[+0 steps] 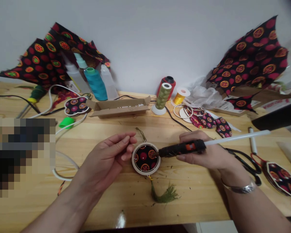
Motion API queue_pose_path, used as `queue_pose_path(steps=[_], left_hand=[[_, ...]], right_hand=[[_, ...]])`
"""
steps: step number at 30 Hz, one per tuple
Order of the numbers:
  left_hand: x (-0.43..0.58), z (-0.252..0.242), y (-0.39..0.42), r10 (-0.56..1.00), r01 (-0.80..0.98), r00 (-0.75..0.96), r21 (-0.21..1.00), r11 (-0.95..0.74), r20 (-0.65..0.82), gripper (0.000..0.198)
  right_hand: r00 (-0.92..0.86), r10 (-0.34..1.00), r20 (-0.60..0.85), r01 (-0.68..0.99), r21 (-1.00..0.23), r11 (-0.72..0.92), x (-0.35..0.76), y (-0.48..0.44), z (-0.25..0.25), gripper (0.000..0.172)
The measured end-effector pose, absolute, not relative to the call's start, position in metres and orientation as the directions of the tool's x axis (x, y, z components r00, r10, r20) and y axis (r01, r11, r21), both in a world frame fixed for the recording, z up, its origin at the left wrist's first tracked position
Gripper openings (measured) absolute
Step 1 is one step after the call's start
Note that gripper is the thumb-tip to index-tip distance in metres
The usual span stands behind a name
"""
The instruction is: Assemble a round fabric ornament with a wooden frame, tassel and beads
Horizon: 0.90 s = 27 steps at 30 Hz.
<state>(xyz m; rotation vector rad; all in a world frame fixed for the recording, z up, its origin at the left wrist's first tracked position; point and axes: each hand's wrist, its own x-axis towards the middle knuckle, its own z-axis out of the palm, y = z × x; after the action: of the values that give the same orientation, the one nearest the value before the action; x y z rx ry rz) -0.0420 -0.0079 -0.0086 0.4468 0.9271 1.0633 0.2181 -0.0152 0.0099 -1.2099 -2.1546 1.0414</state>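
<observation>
My right hand grips a black glue gun, a long whitish glue stick jutting from its back end. The gun's nozzle touches or hovers just over the right side of a round ornament lying on the table. Dark patterned fabric with small pale dots fills the ornament's light-coloured frame. A cord loop extends from its top and a green tassel from its bottom. Beside the left rim, my left hand has thumb and fingers drawn together; anything between them is hidden.
Behind stand a shallow cardboard box, thread spools and a teal thread cone with bottles. White cable loops at left near a green cap. Black-handled scissors and an octagonal ornament lie right.
</observation>
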Motion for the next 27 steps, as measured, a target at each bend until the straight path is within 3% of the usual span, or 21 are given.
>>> queue_pose_path(steps=[19, 27], left_hand=[[-0.042, -0.004, -0.006, 0.898, -0.583, 0.184, 0.692, 0.426, -0.399, 0.023], [-0.041, -0.007, -0.007, 0.895, -0.535, 0.19, 0.722, 0.439, -0.404, 0.01]], right_hand=[[-0.488, 0.86, 0.146, 0.486, -0.773, 0.407, 0.218, -0.019, -0.004, 0.02], [-0.482, 0.869, 0.108, 0.512, -0.771, 0.38, 0.218, -0.02, -0.003, 0.02]])
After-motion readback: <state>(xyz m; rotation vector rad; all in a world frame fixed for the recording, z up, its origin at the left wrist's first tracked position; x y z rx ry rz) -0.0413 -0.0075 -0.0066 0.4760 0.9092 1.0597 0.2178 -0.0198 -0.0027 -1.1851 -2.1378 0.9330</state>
